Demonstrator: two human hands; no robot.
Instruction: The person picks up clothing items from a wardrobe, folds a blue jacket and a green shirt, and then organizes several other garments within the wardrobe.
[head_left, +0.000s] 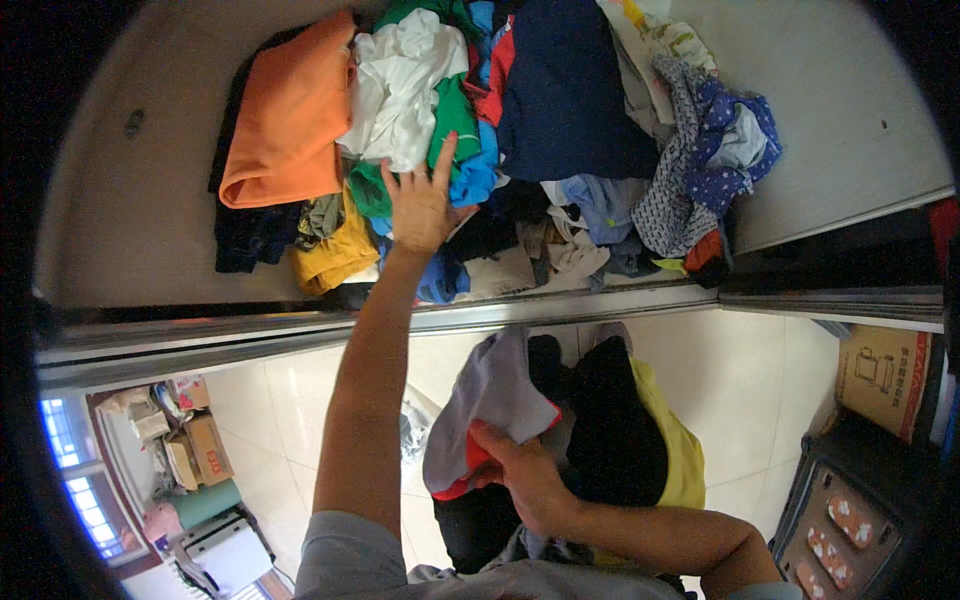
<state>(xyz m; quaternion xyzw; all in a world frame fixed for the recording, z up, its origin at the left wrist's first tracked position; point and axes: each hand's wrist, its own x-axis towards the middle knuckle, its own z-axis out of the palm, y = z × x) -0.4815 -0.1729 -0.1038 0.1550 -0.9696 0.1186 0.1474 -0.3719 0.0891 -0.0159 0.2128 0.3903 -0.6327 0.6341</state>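
My left hand (421, 206) reaches into a clothes pile in a closet. Its fingers are spread, resting against a crumpled white garment (405, 75) and a green garment (454, 120). A folded orange garment (292, 120) lies to the left of them. Further right is a large navy cloth (574, 90). Low in front of my body, my right hand (525, 476) grips a grey garment with red trim (491, 412). Yellow cloth (682, 442) hangs on the right, beside black cloth (619, 427); I cannot tell whether that hand holds these too.
A metal sliding-door track (570, 309) runs along the closet's front edge. Beyond the pale tiled floor (739, 390), a printed cardboard box (881, 375) and a dark case with slippers (832, 525) stand right. Several boxes (202, 450) are stacked left. Starred blue cloth (720, 142) tops the pile's right end.
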